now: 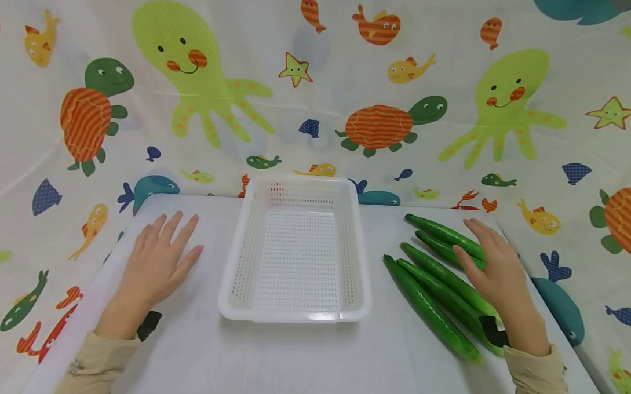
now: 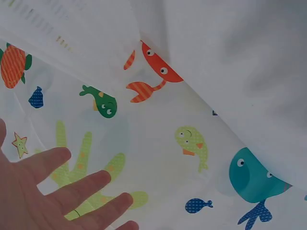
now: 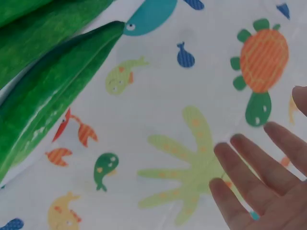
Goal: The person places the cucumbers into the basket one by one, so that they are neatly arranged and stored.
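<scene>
Several long green cucumbers lie side by side at a slant on the right of the table. Over them is my right hand, fingers straight and spread, holding nothing; it partly hides the cucumbers behind it. In the right wrist view, cucumbers fill the upper left, apart from the fingers. A white perforated plastic basket stands in the middle with nothing in it. To its left is my left hand, palm down above the table, fingers extended and holding nothing.
The table has a white cover. Behind it and along its sides hangs a white curtain printed with sea animals. Each wrist carries a black strap-like device, and both sleeves are beige.
</scene>
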`<state>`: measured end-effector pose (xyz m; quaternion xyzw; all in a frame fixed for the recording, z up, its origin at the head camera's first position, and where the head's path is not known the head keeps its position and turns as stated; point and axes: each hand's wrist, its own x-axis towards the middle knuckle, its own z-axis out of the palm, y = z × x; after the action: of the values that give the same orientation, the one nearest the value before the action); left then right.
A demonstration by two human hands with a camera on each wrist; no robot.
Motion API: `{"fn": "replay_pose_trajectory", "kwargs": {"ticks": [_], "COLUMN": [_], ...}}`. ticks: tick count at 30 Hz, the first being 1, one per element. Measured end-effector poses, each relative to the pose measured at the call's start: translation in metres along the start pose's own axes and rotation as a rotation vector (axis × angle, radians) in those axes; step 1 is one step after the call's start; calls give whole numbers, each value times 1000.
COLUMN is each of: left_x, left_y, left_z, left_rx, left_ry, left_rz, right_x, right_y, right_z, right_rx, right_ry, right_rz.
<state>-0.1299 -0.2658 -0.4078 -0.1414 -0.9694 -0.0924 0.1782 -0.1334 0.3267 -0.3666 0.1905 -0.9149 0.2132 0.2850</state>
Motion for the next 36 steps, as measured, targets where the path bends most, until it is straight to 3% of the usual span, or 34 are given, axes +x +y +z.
{"fn": "replay_pose_trajectory", "kwargs": {"ticks": [5,9,17,21,25,28,32,36], "left_x": [0,-2,-12,-15,-17,-17,-19,-18], "left_y": [23,40,67,78,86,90,91,93], "left_z": [-6,-7,-7,0,5,8,12,14], "left_rx": [-10,-17,-39,-48,-73,-95,-104,-134], "left_ry": [-33,-84,-134,-170,-227,-251,-263,-289], "left_rz": [27,44,72,88,89,86,76,62], "right_x": [-14,-26,-59,-77,-96,-107,-118,-125], "right_y": [6,14,18,16,10,4,0,2], "right_z": [-21,-33,-45,-37,-24,-17,-10,-4], "right_rx": [22,30,11,0,12,52,95,123], "right_ry": [16,42,-14,-110,-289,-426,-517,-556], "right_rz": [76,77,144,219,293,392,504,524]}}
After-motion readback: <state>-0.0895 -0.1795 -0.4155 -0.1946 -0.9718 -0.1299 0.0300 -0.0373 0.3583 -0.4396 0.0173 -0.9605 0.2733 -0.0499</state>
